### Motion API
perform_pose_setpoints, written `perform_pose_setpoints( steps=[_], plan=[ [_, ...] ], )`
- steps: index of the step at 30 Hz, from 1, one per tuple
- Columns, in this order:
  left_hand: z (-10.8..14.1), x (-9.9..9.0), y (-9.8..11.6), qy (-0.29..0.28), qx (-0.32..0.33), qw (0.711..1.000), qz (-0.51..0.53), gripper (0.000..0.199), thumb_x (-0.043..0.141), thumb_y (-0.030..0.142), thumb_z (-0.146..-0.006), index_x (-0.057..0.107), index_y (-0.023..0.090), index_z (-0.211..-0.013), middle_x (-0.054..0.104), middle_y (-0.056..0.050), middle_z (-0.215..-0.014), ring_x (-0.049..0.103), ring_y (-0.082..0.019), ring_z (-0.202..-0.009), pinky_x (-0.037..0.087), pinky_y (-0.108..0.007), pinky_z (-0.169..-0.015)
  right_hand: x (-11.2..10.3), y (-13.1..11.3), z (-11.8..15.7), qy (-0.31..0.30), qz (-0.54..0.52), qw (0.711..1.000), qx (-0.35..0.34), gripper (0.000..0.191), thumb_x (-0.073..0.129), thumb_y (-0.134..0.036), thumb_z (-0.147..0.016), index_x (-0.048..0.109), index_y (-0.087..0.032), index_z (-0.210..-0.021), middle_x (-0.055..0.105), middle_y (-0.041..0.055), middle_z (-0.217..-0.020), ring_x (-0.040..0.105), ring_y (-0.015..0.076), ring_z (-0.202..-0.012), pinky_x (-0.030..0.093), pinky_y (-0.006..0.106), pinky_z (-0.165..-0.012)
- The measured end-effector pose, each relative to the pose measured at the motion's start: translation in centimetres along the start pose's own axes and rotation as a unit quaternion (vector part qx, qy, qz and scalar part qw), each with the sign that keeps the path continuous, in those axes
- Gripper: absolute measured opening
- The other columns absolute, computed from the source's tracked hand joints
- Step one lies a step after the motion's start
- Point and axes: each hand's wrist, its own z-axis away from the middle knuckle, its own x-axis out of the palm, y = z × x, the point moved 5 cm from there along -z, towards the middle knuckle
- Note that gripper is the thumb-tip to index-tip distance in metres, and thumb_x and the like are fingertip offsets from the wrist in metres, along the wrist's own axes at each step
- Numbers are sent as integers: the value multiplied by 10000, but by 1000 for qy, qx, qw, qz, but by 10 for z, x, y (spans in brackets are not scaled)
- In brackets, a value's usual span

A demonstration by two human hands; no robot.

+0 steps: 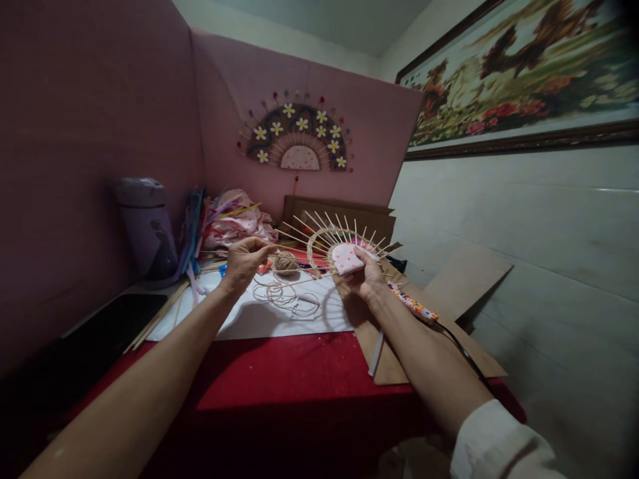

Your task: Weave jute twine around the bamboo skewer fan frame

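My right hand (368, 274) grips a pink dotted half-round pad (345, 258), thumb on its face. Thin wooden sticks fan out from the pad, and twine (313, 249) is woven across them in an arc. To the left, my left hand (248, 259) is closed in a pinch on a strand of twine that runs toward the fan. Between the hands lies a ball of twine (286, 263), with loose loops of twine (284, 297) on the white sheet in front of it.
Brown cardboard (389, 359) and a patterned glue gun (412, 303) with a black cord lie at right. A lilac bottle (150, 233), pink cloth (239, 223) and loose sticks (157, 316) are at left. A flowered fan (299, 126) hangs behind the red table (289, 372).
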Motion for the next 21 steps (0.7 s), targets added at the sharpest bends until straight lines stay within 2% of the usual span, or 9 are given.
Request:
perform_pose_setpoints(
  steps=[4, 9, 15, 18, 21],
  plan=[
    [0, 2, 0, -27, 21, 999, 0, 204, 758, 312, -539, 654, 144, -586, 607, -7, -537, 501, -99, -494, 387, -228, -477, 1, -3, 2, -10, -11, 1000, -4, 114, 529, -235, -808, 591, -148, -847, 659, 11, -583, 504, 96, -374, 305, 157, -268],
    [0, 5, -9, -44, 29, 998, -33, 192, 742, 319, -559, 676, 145, -605, 599, -5, -512, 486, -100, -468, 381, -233, -461, 3, -2, 0, -41, -11, 999, -24, 143, 537, -250, -798, 596, -145, -875, 670, 25, -619, 536, 113, -403, 303, 162, -259],
    [4, 10, -16, -73, 58, 993, -79, 194, 718, 343, -610, 688, 155, -646, 627, -25, -580, 528, -121, -532, 399, -235, -490, 11, 3, 7, -58, -12, 998, -10, 179, 572, -235, -788, 610, -125, -924, 702, 51, -707, 620, 142, -528, 500, 228, -406],
    [4, 11, -20, -78, 74, 989, -97, 229, 711, 384, -622, 668, 160, -623, 602, -16, -560, 512, -118, -523, 391, -234, -490, 14, 4, 13, -44, -7, 999, -1, 151, 571, -213, -790, 618, -129, -906, 710, 51, -715, 638, 151, -545, 530, 245, -443],
    [4, 10, -22, -60, 92, 987, -116, 222, 707, 384, -621, 654, 168, -611, 566, 1, -528, 477, -110, -500, 371, -233, -482, 16, 5, 15, -35, -15, 999, 1, 121, 577, -190, -783, 620, -136, -882, 716, 59, -734, 663, 169, -598, 558, 268, -502]
  ],
)
